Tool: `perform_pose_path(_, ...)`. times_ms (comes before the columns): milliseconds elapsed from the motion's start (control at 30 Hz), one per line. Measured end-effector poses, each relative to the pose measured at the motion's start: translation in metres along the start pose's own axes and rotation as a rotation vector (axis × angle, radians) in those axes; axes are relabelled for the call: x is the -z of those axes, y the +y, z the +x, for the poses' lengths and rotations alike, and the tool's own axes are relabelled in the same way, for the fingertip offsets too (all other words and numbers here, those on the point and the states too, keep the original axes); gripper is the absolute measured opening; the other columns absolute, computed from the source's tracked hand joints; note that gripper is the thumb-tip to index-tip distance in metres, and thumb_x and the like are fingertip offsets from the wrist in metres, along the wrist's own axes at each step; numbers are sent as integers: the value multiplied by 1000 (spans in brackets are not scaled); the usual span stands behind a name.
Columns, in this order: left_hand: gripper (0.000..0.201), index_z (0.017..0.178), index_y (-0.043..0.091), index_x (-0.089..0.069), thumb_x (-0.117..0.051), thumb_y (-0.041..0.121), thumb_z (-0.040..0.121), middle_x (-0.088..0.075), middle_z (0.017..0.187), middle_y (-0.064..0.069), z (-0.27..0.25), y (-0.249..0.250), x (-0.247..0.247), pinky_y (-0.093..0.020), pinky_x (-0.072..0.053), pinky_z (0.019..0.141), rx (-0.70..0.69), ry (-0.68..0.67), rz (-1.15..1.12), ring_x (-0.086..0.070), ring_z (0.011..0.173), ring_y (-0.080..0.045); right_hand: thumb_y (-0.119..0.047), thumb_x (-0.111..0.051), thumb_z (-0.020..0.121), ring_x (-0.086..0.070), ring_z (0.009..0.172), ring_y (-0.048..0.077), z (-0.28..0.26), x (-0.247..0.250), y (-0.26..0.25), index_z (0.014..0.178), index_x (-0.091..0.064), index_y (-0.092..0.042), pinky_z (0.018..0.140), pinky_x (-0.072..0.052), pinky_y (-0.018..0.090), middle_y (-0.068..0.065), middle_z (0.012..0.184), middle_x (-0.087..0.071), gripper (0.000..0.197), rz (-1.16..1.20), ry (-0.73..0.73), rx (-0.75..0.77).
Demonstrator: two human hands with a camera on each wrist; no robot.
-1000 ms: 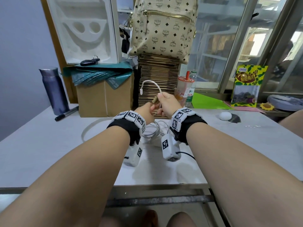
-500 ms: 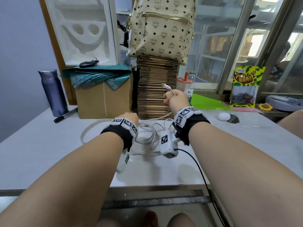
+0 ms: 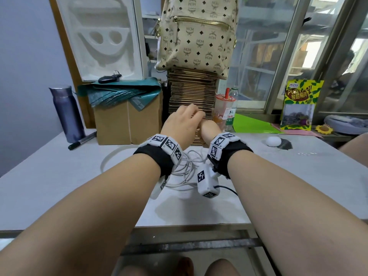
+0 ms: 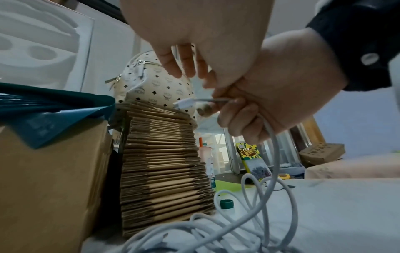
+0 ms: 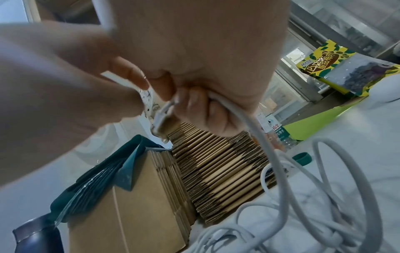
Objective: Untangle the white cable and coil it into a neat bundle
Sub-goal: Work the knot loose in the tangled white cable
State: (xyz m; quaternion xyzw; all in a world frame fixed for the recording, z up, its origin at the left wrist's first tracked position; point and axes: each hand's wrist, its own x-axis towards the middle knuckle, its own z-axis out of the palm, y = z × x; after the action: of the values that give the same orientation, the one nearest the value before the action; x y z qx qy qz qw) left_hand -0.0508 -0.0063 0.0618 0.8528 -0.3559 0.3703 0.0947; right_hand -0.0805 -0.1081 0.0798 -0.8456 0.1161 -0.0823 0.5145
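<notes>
The white cable [image 3: 187, 166] lies in tangled loops on the table [image 3: 59, 186] between my wrists. One strand [image 4: 275, 154] rises from the tangle into my right hand [image 3: 209, 129], whose curled fingers [image 4: 238, 123] grip it just behind the plug. The white plug [image 4: 184, 103] sticks out of that fist to the left, also visible as plug [image 5: 161, 118]. My left hand [image 3: 183, 124] hovers just above and over the right hand. Its fingers [image 4: 179, 66] hang relaxed above the plug and hold nothing.
A tall stack of flat cardboard [image 3: 192, 96] stands right behind the hands, with a backpack [image 3: 197, 34] on top. A brown box [image 3: 127, 120], purple flask [image 3: 66, 114] and marker [image 3: 82, 140] sit left. A cup and bottle [image 3: 225, 108], snack bag [image 3: 300, 104] and green cap [image 4: 226, 204] sit right.
My left hand has lifted off the tangle on the table and moved up and right, over the right hand. The right hand keeps gripping the plug end at about the same place.
</notes>
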Motion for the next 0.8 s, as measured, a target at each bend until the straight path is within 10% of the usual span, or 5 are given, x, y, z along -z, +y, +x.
perform_pose_path(167, 24, 110, 11, -59, -41, 11, 94, -62, 110, -9, 10, -2, 8, -39, -45, 85, 160, -345, -13, -59, 102, -29, -24, -36, 100, -43, 54, 13, 8, -1, 6, 120, -56, 6, 50, -32, 17, 3, 69, -49, 41, 111, -29, 58)
perform_pose_path(300, 28, 117, 13, -61, -43, 12, 96, -61, 113, -11, 6, -7, 11, -38, -47, 83, 170, -458, 10, -59, 103, -31, -19, -46, 96, -43, 40, 5, 7, 4, 10, 116, -59, 7, 31, -32, 10, 0, 61, -43, 35, 31, -73, 9)
perform_pose_path(533, 24, 107, 8, -62, -43, 4, 94, -63, 107, -14, 0, -17, 12, -33, -46, 76, 519, -360, -190, -59, 94, -29, -26, -50, 96, -52, 61, 14, 10, 4, 14, 81, -70, -4, 72, -50, 27, 7, 74, -62, 33, 20, -66, 68)
perform_pose_path(700, 14, 74, 13, -67, -63, 8, 86, -71, 92, -13, -3, -23, 7, -37, -57, 85, 917, -172, -797, -69, 92, -27, -25, -56, 92, -49, 60, 13, 9, 9, 21, 99, -69, -8, 52, -36, 20, 7, 87, -63, 22, -137, -8, 55)
perform_pose_path(800, 22, 72, 12, -55, -58, -2, 89, -62, 80, -12, 0, -18, 13, -25, -59, 68, 1011, -106, -1121, -66, 75, -22, -18, -54, 92, -48, 64, 14, 9, 6, 24, 103, -67, -10, 53, -36, 19, 7, 96, -61, 19, -188, -55, -20)
